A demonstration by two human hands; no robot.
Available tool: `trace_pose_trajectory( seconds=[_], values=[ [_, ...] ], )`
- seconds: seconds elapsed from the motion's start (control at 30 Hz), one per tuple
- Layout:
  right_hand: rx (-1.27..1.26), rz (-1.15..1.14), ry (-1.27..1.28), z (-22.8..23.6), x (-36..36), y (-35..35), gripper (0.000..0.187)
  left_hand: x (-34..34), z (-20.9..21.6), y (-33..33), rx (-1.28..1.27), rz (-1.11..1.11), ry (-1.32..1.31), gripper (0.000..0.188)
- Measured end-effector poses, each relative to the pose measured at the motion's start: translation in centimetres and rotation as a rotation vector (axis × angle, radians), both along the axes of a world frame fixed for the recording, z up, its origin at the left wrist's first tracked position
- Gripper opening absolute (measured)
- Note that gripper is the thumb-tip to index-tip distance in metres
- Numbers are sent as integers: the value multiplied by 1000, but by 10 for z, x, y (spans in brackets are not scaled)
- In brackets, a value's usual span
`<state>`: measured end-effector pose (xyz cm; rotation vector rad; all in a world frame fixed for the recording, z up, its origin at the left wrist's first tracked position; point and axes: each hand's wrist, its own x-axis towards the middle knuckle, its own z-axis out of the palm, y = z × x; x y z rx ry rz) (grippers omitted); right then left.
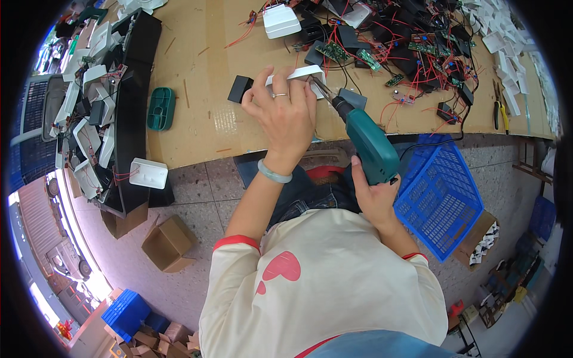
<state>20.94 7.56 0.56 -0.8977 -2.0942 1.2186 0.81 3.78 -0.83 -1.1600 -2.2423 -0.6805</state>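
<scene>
My left hand [285,119] has its fingers closed over a white plastic housing [315,71] on the cardboard-covered table, steadying it. In my right hand [376,203] is a green corded power screwdriver [370,140], gripped at its rear end. Its thin bit slants up and left to the housing's inner side, beside my left fingertips. My left fingers partly hide the housing, and I cannot make out the spot where the tip touches. Left of my fingers lies a small black box [240,89]. A dark grey flat piece [353,98] sits just right of the screwdriver's nose.
Black boxes, green circuit boards [369,59] and red wires heap at the back right, near white housings [507,65]. A green compartment tray [160,108] lies left. A black bin [138,65] holds wired housings. Pliers [500,110] rest right; a blue crate [441,197] stands below.
</scene>
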Motion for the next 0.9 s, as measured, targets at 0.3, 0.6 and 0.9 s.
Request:
trace_pose_trajectory(
  seconds=[0.3, 0.6, 0.9],
  values=[
    [-62, -25, 10, -4, 1, -3, 26, 0, -1, 0, -8, -1, -2, 12],
    [-42, -23, 8, -7, 4, -2, 26, 0, -1, 1, 4, -3, 6, 11],
    [-20, -52, 86, -4, 4, -3, 25, 0, -1, 1, 15, -7, -7, 10]
  ],
)
